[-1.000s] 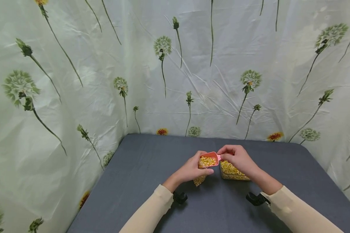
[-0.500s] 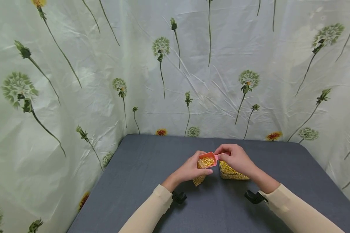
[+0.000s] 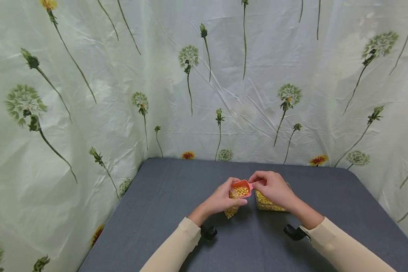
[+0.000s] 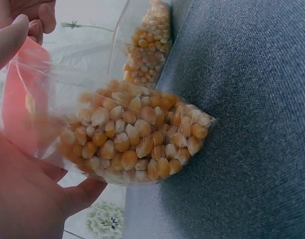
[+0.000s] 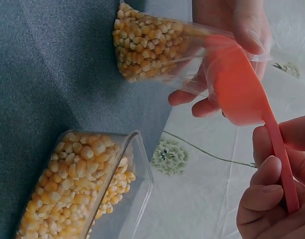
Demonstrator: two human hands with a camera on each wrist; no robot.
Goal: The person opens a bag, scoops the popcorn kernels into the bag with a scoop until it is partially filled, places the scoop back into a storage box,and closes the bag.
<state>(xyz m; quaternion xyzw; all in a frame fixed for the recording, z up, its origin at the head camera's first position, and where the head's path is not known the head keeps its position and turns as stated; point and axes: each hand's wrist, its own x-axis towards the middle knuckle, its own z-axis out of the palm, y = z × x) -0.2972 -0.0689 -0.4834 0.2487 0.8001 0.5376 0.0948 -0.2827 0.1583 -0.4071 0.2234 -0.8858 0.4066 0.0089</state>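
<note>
My left hand grips a clear plastic bag round its upper part, thumb on one side and fingers on the other. Corn kernels fill the bag's lower part, and its bottom is close over the table. With thumb and fingers, my right hand pinches the handle of a pink scoop. The scoop's bowl sits tilted in the mouth of the bag, kernels showing in it in the head view. Just below my right hand stands a clear rectangular container of corn kernels, partly hidden by that hand.
A dark grey cloth covers the table. Behind and to the left hangs a pale curtain printed with dandelions. Black wrist straps with cameras sit beneath both cuffs.
The scoop has shifted slightly left and tipped further into the bag, with fewer kernels left in its bowl. My right hand has moved a little left with it; my left hand stays nearly still.
</note>
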